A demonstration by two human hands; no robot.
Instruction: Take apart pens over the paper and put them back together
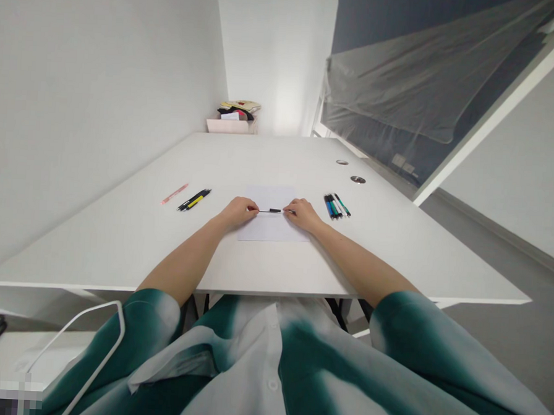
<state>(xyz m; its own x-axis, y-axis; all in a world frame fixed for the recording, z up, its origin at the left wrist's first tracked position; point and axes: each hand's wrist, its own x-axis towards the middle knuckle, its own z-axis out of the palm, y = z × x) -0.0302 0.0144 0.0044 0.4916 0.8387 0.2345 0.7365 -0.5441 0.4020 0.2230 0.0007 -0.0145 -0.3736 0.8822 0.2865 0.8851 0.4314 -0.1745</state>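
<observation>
pink marker [174, 193] | black-yellow pens [194, 199] | blue-green pens [336, 205] | desk grommets [358, 179]

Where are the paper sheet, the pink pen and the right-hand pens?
Paper sheet [271, 196], head view, on its bare far part.
Pink pen [174, 193], head view, on mid-barrel.
Right-hand pens [337, 205], head view, on the middle of the bunch.
</observation>
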